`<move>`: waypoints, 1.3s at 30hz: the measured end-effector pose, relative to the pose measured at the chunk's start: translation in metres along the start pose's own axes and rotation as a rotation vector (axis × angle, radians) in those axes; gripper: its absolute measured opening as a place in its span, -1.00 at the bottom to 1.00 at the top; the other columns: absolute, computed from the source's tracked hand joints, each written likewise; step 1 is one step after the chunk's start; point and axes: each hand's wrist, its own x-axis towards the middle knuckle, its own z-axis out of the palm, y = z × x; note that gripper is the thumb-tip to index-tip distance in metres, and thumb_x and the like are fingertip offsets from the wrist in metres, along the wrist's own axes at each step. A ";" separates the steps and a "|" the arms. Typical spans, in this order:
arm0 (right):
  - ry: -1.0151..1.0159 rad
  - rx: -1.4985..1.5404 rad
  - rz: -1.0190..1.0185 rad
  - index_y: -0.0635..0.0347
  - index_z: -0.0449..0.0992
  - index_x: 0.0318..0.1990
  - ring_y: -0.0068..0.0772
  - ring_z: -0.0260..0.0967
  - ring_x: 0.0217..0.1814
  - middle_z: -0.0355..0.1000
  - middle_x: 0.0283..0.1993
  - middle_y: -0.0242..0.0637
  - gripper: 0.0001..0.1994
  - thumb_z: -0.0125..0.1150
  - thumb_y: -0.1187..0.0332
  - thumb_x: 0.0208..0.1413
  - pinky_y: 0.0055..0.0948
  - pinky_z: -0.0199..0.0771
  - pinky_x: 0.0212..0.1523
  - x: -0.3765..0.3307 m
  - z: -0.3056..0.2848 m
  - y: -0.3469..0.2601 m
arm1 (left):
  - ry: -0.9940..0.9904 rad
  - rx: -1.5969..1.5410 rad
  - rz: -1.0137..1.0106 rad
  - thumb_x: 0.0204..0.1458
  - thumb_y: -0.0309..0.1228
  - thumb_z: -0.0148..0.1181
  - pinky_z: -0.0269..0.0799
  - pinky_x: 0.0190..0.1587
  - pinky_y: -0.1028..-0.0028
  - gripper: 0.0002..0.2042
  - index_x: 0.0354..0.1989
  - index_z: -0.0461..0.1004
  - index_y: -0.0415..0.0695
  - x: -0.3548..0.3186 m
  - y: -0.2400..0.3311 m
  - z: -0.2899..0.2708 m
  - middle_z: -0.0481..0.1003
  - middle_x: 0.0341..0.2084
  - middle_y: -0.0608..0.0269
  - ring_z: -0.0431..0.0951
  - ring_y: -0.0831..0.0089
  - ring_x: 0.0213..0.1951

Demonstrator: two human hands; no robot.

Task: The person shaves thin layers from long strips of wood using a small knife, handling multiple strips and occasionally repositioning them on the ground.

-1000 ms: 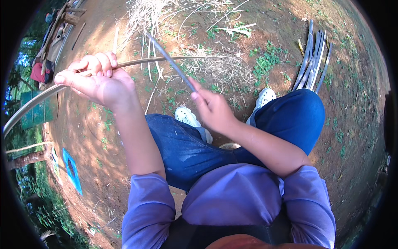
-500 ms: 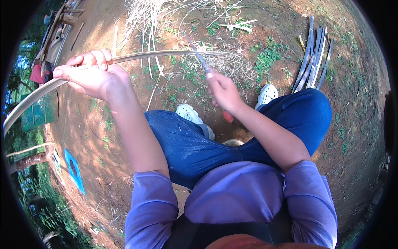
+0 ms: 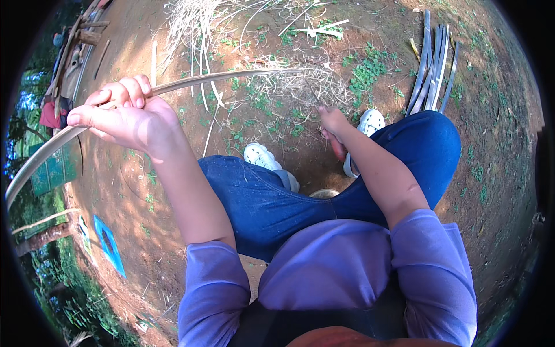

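Tan flat strip [image 3: 225, 74] arcs above the ground [image 3: 130, 191], your left hand [image 3: 127, 110] wrapped round it; your right hand [image 3: 335, 123], closed on the red-handled knife [image 3: 339, 150], sits near its far end. Brace the strip; angle the knife shallowly.

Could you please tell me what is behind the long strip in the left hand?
Behind the long strip, brown soil, thin pale strips, a tangle of shavings near its tip and a green panel show. Whatever lies directly behind the strip and the left hand is covered.
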 end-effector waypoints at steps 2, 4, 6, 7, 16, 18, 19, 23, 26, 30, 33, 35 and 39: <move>0.022 -0.042 -0.039 0.16 0.42 0.26 -0.46 0.32 -0.71 0.36 -0.56 -0.31 -0.54 -0.08 0.05 0.41 -0.38 0.41 -0.68 -0.011 0.004 0.003 | 0.104 0.024 -0.010 0.30 0.28 -0.25 -0.04 -0.65 0.49 -0.39 -0.53 0.14 -0.02 0.005 -0.004 -0.001 -0.05 -0.79 0.46 -0.04 0.57 -0.75; 0.049 0.049 -0.085 0.13 0.36 0.34 -0.51 0.29 -0.71 0.29 -0.57 -0.39 -0.52 -0.09 0.07 0.42 -0.41 0.39 -0.68 -0.046 0.011 -0.018 | 0.118 0.033 -0.007 0.30 0.28 -0.23 -0.03 -0.65 0.48 -0.40 -0.51 0.16 -0.03 0.014 -0.007 -0.010 -0.05 -0.79 0.46 -0.04 0.57 -0.76; 0.027 0.169 -0.281 0.15 0.42 0.29 -0.49 0.41 -0.62 0.45 -0.49 -0.26 -0.56 -0.06 0.12 0.41 -0.43 0.44 -0.58 -0.070 0.020 -0.049 | 0.145 0.041 -0.009 0.31 0.27 -0.20 -0.02 -0.65 0.48 -0.42 -0.48 0.18 -0.03 0.017 -0.010 -0.012 -0.05 -0.79 0.45 -0.04 0.57 -0.76; 0.034 0.176 -0.456 0.14 0.40 0.31 -0.55 0.39 -0.60 0.44 -0.48 -0.29 -0.55 -0.05 0.13 0.41 -0.47 0.42 -0.55 -0.074 0.027 -0.059 | 0.137 0.039 -0.001 0.31 0.26 -0.20 -0.02 -0.66 0.48 -0.42 -0.48 0.18 -0.03 0.018 -0.011 -0.013 -0.05 -0.79 0.45 -0.04 0.57 -0.76; -0.293 0.066 -0.841 0.18 0.42 0.32 -0.69 0.19 -0.56 0.41 -0.52 -0.40 -0.56 0.04 0.18 0.39 -0.49 0.29 -0.47 -0.156 0.048 -0.125 | 0.086 0.050 -0.012 0.35 0.22 -0.29 0.03 -0.60 0.48 -0.43 -0.51 0.21 0.00 0.007 -0.005 -0.010 0.00 -0.81 0.46 -0.03 0.56 -0.75; -0.216 0.079 -0.761 0.13 0.41 0.33 -0.66 0.20 -0.57 0.41 -0.54 -0.37 -0.56 0.03 0.17 0.39 -0.48 0.30 -0.47 -0.139 0.045 -0.113 | 0.103 0.036 -0.026 0.34 0.24 -0.28 0.03 -0.61 0.48 -0.42 -0.52 0.21 0.01 0.007 -0.004 -0.008 0.01 -0.81 0.46 -0.03 0.57 -0.75; -0.180 0.088 -0.722 0.11 0.41 0.33 -0.65 0.21 -0.58 0.42 -0.55 -0.35 -0.56 0.02 0.17 0.39 -0.47 0.30 -0.47 -0.124 0.042 -0.102 | 0.114 0.038 -0.041 0.33 0.25 -0.29 0.03 -0.61 0.48 -0.41 -0.54 0.21 0.01 0.007 -0.002 -0.008 0.01 -0.81 0.46 -0.03 0.57 -0.75; 0.066 -0.024 -0.188 0.07 0.46 0.29 -0.49 0.39 -0.59 0.45 -0.53 -0.31 -0.55 -0.05 0.06 0.40 -0.36 0.42 -0.58 -0.043 0.019 -0.036 | 0.064 0.024 -0.053 0.30 0.31 -0.34 0.01 -0.63 0.49 -0.36 -0.59 0.22 0.02 0.006 -0.001 -0.010 0.00 -0.83 0.47 -0.02 0.56 -0.75; 0.013 -0.066 0.058 0.09 0.49 0.22 -0.44 0.44 -0.60 0.48 -0.45 -0.29 -0.55 -0.04 0.03 0.38 -0.36 0.47 -0.61 0.010 -0.001 0.016 | -0.035 -0.070 -0.087 0.29 0.33 -0.40 0.00 -0.63 0.51 -0.33 -0.62 0.26 0.03 0.008 -0.004 -0.009 0.00 -0.83 0.47 -0.01 0.56 -0.75; 0.005 0.104 -0.054 0.08 0.46 0.24 -0.47 0.40 -0.63 0.42 -0.46 -0.33 -0.56 -0.03 0.05 0.38 -0.39 0.46 -0.62 -0.014 0.012 -0.013 | -0.493 -0.437 -0.111 0.12 0.45 -0.14 0.07 -0.57 0.52 -0.31 -0.23 0.48 -0.02 0.028 -0.020 -0.045 0.12 -0.80 0.49 0.08 0.59 -0.73; -0.003 0.208 -0.181 0.02 0.43 0.27 -0.51 0.37 -0.65 0.34 -0.50 -0.40 -0.58 -0.03 0.07 0.38 -0.42 0.44 -0.62 -0.028 0.018 -0.035 | -0.654 -0.501 -0.084 -0.03 0.52 0.03 0.41 -0.34 0.37 -0.16 0.11 0.37 -0.03 0.040 -0.033 -0.054 0.25 -0.71 0.37 0.24 0.50 -0.65; 0.004 0.240 -0.183 -0.01 0.42 0.27 -0.51 0.36 -0.66 0.34 -0.49 -0.40 -0.59 -0.03 0.08 0.38 -0.43 0.43 -0.63 -0.036 0.023 -0.045 | -0.383 -0.211 0.093 -0.02 0.51 0.00 0.54 -0.17 0.20 -0.15 0.17 0.32 -0.02 0.033 -0.040 -0.046 0.33 -0.64 0.28 0.37 0.40 -0.57; 0.025 0.307 -0.131 -0.04 0.41 0.29 -0.51 0.36 -0.65 0.33 -0.50 -0.41 -0.59 -0.03 0.09 0.38 -0.43 0.42 -0.64 -0.037 0.030 -0.043 | -0.157 0.019 0.087 0.03 0.46 0.02 0.36 0.20 -0.03 -0.14 0.30 -0.12 0.16 0.013 -0.117 -0.054 0.22 0.12 -0.14 0.40 0.01 0.11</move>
